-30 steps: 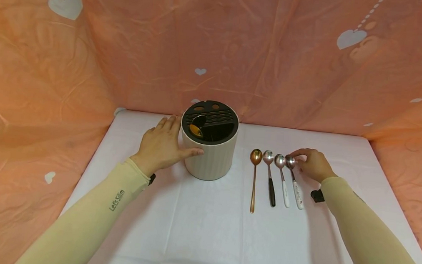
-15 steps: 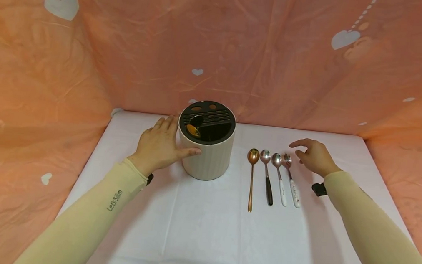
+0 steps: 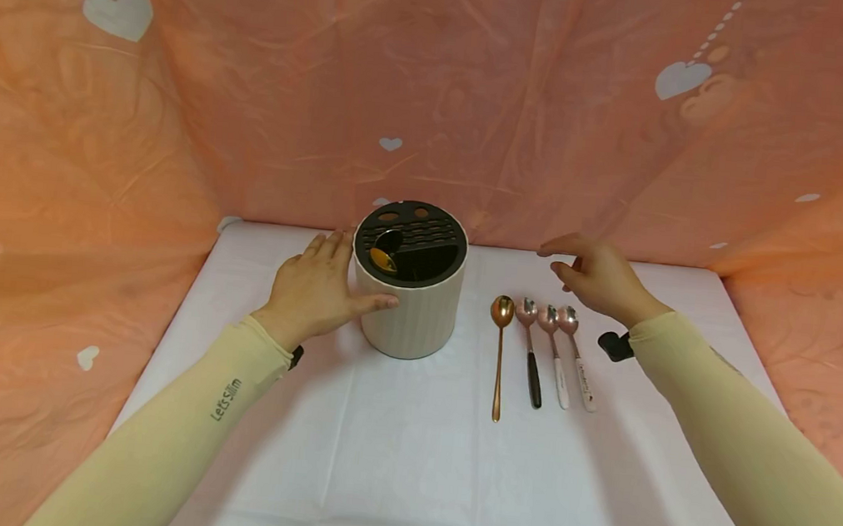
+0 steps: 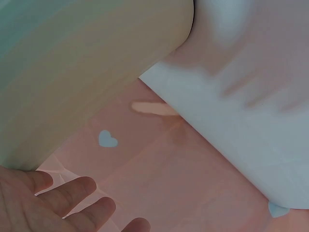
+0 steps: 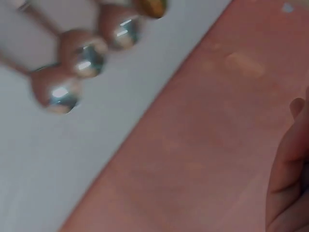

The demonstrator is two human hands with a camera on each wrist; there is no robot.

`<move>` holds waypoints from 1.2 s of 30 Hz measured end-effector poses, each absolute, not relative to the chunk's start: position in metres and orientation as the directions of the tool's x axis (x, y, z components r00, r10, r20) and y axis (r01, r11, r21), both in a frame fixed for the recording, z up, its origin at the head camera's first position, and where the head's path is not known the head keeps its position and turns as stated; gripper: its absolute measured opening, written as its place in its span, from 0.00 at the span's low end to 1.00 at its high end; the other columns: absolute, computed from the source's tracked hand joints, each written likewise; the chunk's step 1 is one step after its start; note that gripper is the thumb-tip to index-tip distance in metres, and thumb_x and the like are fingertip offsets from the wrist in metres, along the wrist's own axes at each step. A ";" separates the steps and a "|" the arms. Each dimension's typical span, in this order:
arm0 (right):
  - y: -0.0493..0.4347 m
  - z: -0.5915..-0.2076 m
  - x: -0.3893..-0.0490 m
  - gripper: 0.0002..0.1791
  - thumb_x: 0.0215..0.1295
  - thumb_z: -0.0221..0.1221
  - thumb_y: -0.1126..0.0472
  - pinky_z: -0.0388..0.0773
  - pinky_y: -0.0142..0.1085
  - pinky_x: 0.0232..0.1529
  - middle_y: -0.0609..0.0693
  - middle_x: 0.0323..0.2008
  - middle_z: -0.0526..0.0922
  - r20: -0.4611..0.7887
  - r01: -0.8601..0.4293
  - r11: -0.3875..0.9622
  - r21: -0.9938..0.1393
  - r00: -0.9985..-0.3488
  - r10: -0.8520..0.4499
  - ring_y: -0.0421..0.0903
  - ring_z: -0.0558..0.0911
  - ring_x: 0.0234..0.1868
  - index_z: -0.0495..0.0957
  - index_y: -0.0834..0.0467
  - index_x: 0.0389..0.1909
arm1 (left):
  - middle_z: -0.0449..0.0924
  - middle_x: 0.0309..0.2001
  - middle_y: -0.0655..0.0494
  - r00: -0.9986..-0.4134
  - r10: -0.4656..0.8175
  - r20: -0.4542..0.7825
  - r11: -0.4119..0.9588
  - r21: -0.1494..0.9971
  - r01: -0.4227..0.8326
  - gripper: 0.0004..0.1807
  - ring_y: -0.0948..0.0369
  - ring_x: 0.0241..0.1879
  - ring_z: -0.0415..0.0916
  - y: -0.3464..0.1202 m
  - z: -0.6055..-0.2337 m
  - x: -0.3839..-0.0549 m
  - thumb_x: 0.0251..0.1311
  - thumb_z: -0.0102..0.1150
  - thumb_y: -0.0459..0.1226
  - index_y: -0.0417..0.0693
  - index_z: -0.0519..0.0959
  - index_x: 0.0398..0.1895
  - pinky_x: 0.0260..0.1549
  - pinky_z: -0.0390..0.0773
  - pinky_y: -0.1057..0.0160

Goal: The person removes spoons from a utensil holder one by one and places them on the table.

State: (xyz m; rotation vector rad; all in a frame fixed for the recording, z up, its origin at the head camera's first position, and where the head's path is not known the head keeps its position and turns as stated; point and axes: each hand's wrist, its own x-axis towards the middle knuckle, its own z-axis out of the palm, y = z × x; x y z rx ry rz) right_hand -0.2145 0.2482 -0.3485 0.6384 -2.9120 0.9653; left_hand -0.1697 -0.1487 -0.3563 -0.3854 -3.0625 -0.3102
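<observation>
My left hand (image 3: 314,291) rests with extended fingers against the left side of a ribbed cream canister (image 3: 410,325). Its black slotted lid (image 3: 424,230) has a gold spoon bowl (image 3: 383,260) lying in the opening. Above and behind the row of spoons hovers my right hand (image 3: 597,274), fingers loosely bent around nothing. From left to right lie a gold spoon (image 3: 500,345), a black-handled spoon (image 3: 534,377), a white-handled spoon (image 3: 560,380) and a spoon with a patterned white handle (image 3: 586,384). Shiny spoon bowls (image 5: 58,89) appear in the right wrist view, apart from the hand.
A white cloth (image 3: 404,462) covers the table. Orange-pink fabric (image 3: 437,89) with pale hearts rises behind it and along both sides. The canister stands near the back edge.
My right hand has left the rightmost spoon's bowl, rising and moving back and left. The spoons stay lying on the table. My left hand keeps its place at the canister.
</observation>
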 end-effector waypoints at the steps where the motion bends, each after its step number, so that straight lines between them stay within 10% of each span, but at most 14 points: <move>1: 0.243 -0.345 -0.215 0.16 0.69 0.58 0.69 0.74 0.38 0.23 0.53 0.56 0.79 0.147 -0.401 0.716 -0.572 -0.908 -0.392 0.48 0.80 0.25 0.82 0.56 0.56 | 0.53 0.75 0.38 -0.968 0.242 0.062 0.949 0.193 0.249 0.74 0.39 0.73 0.52 -0.149 -0.356 -0.170 0.41 0.37 0.86 0.37 0.49 0.78 0.59 0.67 0.38; 23: 0.115 -0.285 -0.205 0.14 0.68 0.61 0.66 0.74 0.36 0.33 0.47 0.59 0.79 0.326 -0.761 0.471 -0.447 -0.628 -0.706 0.41 0.75 0.28 0.85 0.54 0.52 | 0.53 0.75 0.36 -0.970 0.239 0.043 0.951 0.189 0.243 0.75 0.39 0.72 0.52 -0.149 -0.356 -0.170 0.40 0.35 0.86 0.36 0.48 0.78 0.57 0.69 0.38; 30: 0.094 -0.282 -0.205 0.14 0.67 0.61 0.67 0.72 0.37 0.57 0.47 0.62 0.78 0.318 -0.803 0.431 -0.412 -0.570 -0.758 0.43 0.73 0.65 0.86 0.54 0.52 | 0.53 0.75 0.37 -0.970 0.239 0.047 0.951 0.190 0.243 0.75 0.39 0.72 0.52 -0.149 -0.355 -0.170 0.40 0.35 0.86 0.36 0.49 0.78 0.57 0.69 0.38; 36: 0.085 -0.282 -0.208 0.16 0.68 0.60 0.65 0.70 0.39 0.60 0.45 0.64 0.77 0.274 -0.813 0.443 -0.377 -0.555 -0.785 0.42 0.71 0.67 0.85 0.53 0.54 | 0.53 0.75 0.37 -0.970 0.238 0.047 0.949 0.201 0.242 0.74 0.39 0.72 0.53 -0.150 -0.355 -0.169 0.41 0.37 0.85 0.36 0.48 0.78 0.56 0.70 0.38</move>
